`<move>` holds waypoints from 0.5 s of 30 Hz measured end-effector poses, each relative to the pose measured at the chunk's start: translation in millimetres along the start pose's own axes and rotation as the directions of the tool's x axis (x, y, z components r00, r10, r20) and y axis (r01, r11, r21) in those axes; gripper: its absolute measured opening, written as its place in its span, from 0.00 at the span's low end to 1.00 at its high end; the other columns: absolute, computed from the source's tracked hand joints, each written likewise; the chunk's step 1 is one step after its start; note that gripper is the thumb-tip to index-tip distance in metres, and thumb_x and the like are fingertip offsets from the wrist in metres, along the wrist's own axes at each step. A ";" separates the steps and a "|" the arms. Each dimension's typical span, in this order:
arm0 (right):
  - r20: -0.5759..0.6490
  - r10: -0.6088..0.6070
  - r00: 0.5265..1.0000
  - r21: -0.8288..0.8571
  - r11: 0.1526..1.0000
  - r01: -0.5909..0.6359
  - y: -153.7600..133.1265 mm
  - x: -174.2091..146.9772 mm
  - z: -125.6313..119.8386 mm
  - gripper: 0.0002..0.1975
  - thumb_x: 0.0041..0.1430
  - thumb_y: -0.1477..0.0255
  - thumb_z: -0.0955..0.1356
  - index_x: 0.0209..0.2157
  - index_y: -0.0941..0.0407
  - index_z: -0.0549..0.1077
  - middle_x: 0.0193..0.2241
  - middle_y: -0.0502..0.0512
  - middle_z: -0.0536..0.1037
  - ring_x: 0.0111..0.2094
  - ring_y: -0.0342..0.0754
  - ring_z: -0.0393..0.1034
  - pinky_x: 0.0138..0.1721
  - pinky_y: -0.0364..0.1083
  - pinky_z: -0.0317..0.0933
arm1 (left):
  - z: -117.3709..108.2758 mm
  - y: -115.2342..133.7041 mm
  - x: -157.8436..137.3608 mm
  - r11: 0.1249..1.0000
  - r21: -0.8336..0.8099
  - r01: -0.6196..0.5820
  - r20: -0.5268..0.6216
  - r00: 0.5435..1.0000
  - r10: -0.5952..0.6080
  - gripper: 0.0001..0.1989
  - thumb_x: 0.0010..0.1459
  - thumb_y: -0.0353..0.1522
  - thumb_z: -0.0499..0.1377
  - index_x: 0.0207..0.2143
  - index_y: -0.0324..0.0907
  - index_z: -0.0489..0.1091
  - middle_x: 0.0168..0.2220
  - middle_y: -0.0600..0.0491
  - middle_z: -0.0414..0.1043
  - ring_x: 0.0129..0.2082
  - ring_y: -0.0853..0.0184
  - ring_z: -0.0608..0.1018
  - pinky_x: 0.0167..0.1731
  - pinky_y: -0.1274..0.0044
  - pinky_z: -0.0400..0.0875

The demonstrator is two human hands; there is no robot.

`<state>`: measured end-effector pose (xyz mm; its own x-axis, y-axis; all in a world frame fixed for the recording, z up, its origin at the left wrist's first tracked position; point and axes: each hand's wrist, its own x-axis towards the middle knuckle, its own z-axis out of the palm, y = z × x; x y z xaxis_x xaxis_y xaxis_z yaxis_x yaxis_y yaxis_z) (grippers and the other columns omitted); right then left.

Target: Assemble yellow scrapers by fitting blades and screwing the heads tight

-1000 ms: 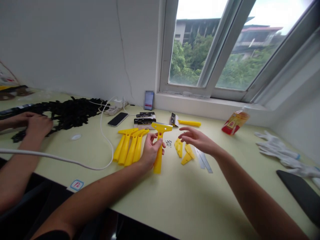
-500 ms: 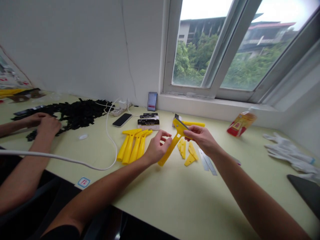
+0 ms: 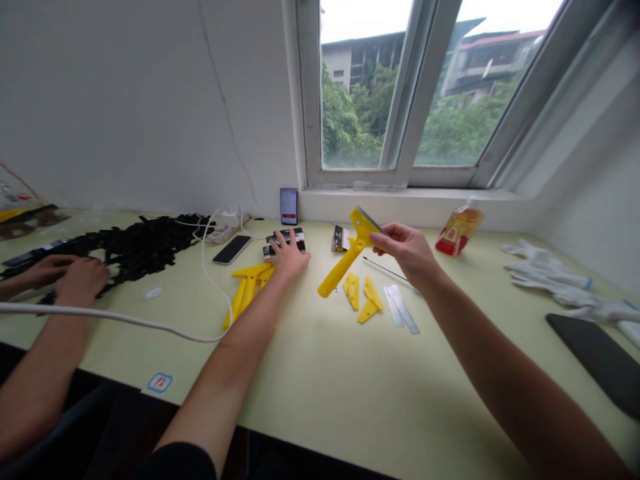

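The right hand (image 3: 410, 252) is pinching a yellow scraper (image 3: 344, 267) by its head, holding it above the tabletop (image 3: 340, 380). The left hand (image 3: 289, 255) is spreading its fingers over black packages (image 3: 269, 253), which are hiding their contents. A red-and-amber bottle (image 3: 459, 231) is standing near the window (image 3: 367, 113), its contents hard to tell from its label.

A black sleeve (image 3: 177, 461) with a curved hem covers the near end of the left arm (image 3: 225, 373) — left hand (image 3: 289, 252), right hand (image 3: 406, 250) and visible right arm (image 3: 480, 353) bare.
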<state>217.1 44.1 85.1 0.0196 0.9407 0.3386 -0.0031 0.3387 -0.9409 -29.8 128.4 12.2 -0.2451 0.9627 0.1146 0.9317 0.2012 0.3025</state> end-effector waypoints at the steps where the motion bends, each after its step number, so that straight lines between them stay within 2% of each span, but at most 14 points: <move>1: 0.000 -0.002 1.000 0.001 1.000 0.002 -0.1 0.1 -0.3 0.16 0.42 0.62 0.78 0.26 0.58 0.74 0.23 0.50 0.76 0.23 0.41 0.69 0.25 0.42 0.63 | 2.1 0.0 1.1 1.000 0.002 0.002 0.006 1.000 -0.002 0.46 0.52 0.48 0.56 0.69 0.50 0.38 0.71 0.42 0.25 0.68 0.39 0.41 0.52 0.42 0.56; 4: -0.005 -0.007 1.000 -0.002 1.000 0.007 -0.9 0.7 -1.8 0.16 0.42 0.62 0.78 0.27 0.57 0.74 0.23 0.50 0.76 0.23 0.41 0.69 0.25 0.41 0.63 | 1.2 -2.3 3.8 1.000 0.017 -0.012 0.013 1.000 0.012 0.46 0.51 0.44 0.58 0.69 0.51 0.39 0.71 0.43 0.26 0.68 0.40 0.43 0.52 0.43 0.57; 8: -0.012 -0.015 1.000 -0.024 1.000 0.015 -1.9 2.2 -3.7 0.15 0.42 0.62 0.77 0.27 0.56 0.74 0.23 0.50 0.76 0.23 0.41 0.68 0.25 0.42 0.63 | -11.4 -4.8 9.0 0.998 0.003 -0.061 0.013 0.998 0.061 0.49 0.49 0.44 0.59 0.69 0.55 0.37 0.71 0.46 0.26 0.68 0.41 0.42 0.53 0.44 0.57; 11: -0.035 -0.009 0.999 -0.035 0.999 0.008 -1.4 3.8 -5.6 0.16 0.42 0.61 0.77 0.26 0.56 0.74 0.23 0.50 0.76 0.23 0.41 0.68 0.24 0.42 0.63 | -25.7 -2.1 19.0 0.996 -0.013 -0.090 0.113 0.989 0.091 0.54 0.45 0.42 0.63 0.69 0.56 0.35 0.71 0.46 0.26 0.68 0.39 0.40 0.55 0.45 0.56; 13: -0.062 0.003 0.998 -0.040 0.999 -0.006 -0.2 4.9 -7.1 0.17 0.41 0.61 0.78 0.26 0.57 0.74 0.22 0.50 0.75 0.23 0.41 0.68 0.24 0.42 0.63 | -37.4 2.1 28.6 0.996 -0.004 -0.084 0.181 0.980 0.083 0.57 0.41 0.41 0.65 0.69 0.52 0.37 0.71 0.42 0.32 0.68 0.37 0.41 0.56 0.48 0.55; 15: -0.080 0.013 0.997 -0.044 0.999 -0.017 1.4 5.7 -8.5 0.17 0.40 0.61 0.78 0.26 0.57 0.73 0.22 0.50 0.75 0.23 0.41 0.68 0.24 0.42 0.63 | -50.6 7.4 38.3 0.998 0.001 -0.063 0.232 0.971 0.061 0.57 0.39 0.42 0.66 0.69 0.49 0.41 0.70 0.39 0.41 0.67 0.37 0.48 0.56 0.52 0.58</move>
<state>225.7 49.8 85.7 0.0993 0.9408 0.3242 0.0408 0.3217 -0.9460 -45.8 157.6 66.7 -0.1188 0.9889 -0.0893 0.9456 0.1401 0.2937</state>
